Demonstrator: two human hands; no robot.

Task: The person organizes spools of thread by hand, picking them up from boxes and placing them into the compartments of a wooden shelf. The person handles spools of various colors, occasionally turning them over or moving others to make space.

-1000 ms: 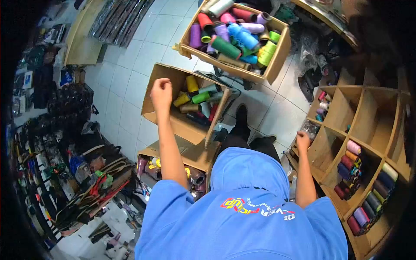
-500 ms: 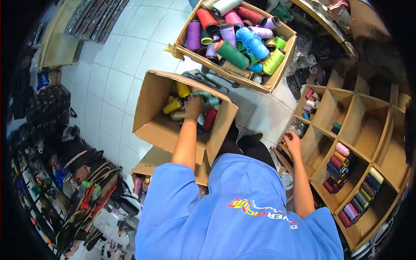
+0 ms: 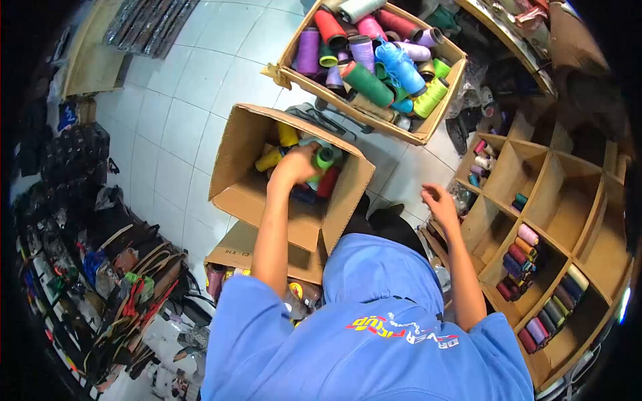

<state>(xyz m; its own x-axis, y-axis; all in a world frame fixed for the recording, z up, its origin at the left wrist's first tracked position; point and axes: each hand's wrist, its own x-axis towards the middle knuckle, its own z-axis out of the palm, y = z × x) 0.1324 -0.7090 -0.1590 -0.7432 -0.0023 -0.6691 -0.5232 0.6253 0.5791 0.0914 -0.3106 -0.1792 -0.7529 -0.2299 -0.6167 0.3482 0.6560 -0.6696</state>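
Note:
An open cardboard box (image 3: 267, 217) stands in front of me, holding yellow spools (image 3: 269, 160), a red spool (image 3: 328, 182) and others. Inside its opening my left hand (image 3: 299, 164) is closed round a light green spool (image 3: 324, 159), whose dark end faces up. My right hand (image 3: 438, 200) hovers between the box and the wooden shelf, its fingers apart and nothing in them. To its right, the wooden compartment shelf (image 3: 568, 200) holds rows of small spools (image 3: 519, 257) in several compartments.
A bigger box (image 3: 374, 120) full of coloured spools stands ahead. Another cardboard box (image 3: 234, 250) sits below the nearer one. Straps and bags (image 3: 127, 274) pile up at the left. Plastic-wrapped items (image 3: 150, 27) lie at the upper left.
My left hand now has a light green spool raised among the others in the box. My right hand has moved up and left, away from the shelf, and its fingers have spread.

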